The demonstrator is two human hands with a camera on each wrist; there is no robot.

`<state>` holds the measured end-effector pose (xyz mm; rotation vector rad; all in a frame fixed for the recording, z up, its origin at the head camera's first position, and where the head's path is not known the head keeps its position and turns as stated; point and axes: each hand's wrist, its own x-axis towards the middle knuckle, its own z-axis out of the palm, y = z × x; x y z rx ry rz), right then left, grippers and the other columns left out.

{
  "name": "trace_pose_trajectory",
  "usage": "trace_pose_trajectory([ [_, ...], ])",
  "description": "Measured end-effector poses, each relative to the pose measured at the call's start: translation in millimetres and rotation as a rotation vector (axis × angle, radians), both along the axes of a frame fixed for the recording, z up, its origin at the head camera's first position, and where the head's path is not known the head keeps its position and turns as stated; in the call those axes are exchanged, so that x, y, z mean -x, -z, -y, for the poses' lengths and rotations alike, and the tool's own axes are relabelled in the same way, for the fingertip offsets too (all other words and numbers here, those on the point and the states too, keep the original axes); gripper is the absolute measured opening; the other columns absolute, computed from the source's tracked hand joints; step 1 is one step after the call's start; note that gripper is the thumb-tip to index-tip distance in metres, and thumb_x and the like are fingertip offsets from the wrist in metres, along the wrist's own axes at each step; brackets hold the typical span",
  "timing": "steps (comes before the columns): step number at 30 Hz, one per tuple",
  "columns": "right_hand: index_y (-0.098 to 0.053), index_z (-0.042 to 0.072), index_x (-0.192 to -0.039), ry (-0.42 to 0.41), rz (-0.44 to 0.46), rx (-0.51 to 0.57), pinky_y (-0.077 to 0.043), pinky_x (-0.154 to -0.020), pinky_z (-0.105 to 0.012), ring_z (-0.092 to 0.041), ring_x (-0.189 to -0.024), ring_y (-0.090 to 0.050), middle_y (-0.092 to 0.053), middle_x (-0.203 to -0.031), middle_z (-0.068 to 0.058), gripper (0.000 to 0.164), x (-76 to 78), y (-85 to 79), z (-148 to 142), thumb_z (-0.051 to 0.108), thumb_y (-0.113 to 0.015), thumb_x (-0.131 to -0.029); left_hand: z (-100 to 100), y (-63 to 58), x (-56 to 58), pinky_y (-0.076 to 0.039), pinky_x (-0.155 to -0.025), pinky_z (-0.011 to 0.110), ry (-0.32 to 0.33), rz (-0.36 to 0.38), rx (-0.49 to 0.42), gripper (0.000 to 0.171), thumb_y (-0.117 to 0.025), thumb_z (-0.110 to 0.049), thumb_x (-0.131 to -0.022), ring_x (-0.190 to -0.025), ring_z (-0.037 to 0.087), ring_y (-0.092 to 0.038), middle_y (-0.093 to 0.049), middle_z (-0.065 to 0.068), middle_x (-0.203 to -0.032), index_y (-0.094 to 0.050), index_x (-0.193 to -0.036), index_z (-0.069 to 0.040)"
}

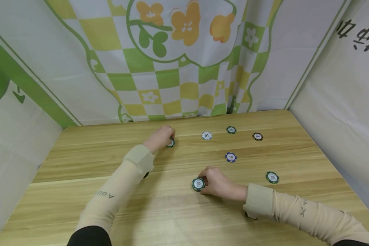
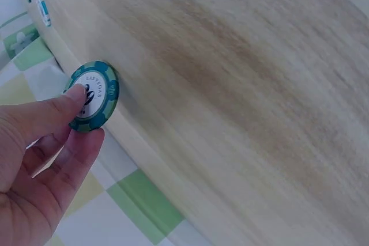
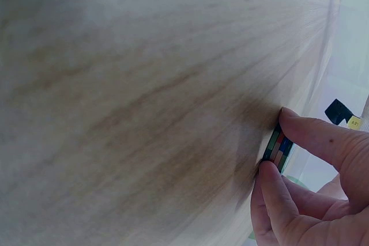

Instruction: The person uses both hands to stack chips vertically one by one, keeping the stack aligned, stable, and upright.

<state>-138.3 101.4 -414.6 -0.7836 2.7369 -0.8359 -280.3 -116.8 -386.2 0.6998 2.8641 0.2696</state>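
Toward the back of the wooden table, my left hand pinches a green poker chip between thumb and fingers. The left wrist view shows this chip face on, with the thumb over part of its number. Nearer the front, my right hand grips a short stack of poker chips by its edges, a green chip marked 20 on top. Seen from the right wrist, the stack shows green, reddish and blue edges between thumb and fingers. Whether the stack touches the table is hard to tell.
Loose chips lie on the table: a white one, a small green one, a black one, a blue one and a green 20. A checked curtain hangs behind the far edge.
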Motion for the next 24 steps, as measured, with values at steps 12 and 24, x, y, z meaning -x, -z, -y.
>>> trace_pose_trajectory([
  [12, -0.065, -0.005, -0.095, -0.004, 0.002, -0.008, -0.045, -0.06, -0.021, -0.011, -0.071, -0.049, -0.056, -0.08, -0.003, 0.041, -0.1, -1.0, 0, 0.006, -0.082, -0.06, -3, -5.4, -8.0, -0.044, -0.063, 0.028, 0.116, -0.031, 0.013, 0.008, -0.063, 0.0, -0.08, -0.069, 0.016, -0.049, -0.057, 0.003, -0.077, -0.06, -0.077, -0.007],
  [24, -0.065, -0.004, -0.096, 0.006, 0.009, -0.022, -0.044, -0.06, -0.022, -0.011, -0.071, -0.048, -0.055, -0.079, -0.003, 0.04, 0.3, -1.1, 0, 0.007, -0.082, -0.061, -13, -10.4, -27.7, -0.046, -0.06, 0.027, 0.254, -0.12, 0.07, 0.012, -0.068, -0.004, -0.076, -0.069, 0.013, -0.053, -0.057, -0.003, -0.072, -0.059, -0.072, -0.011],
])
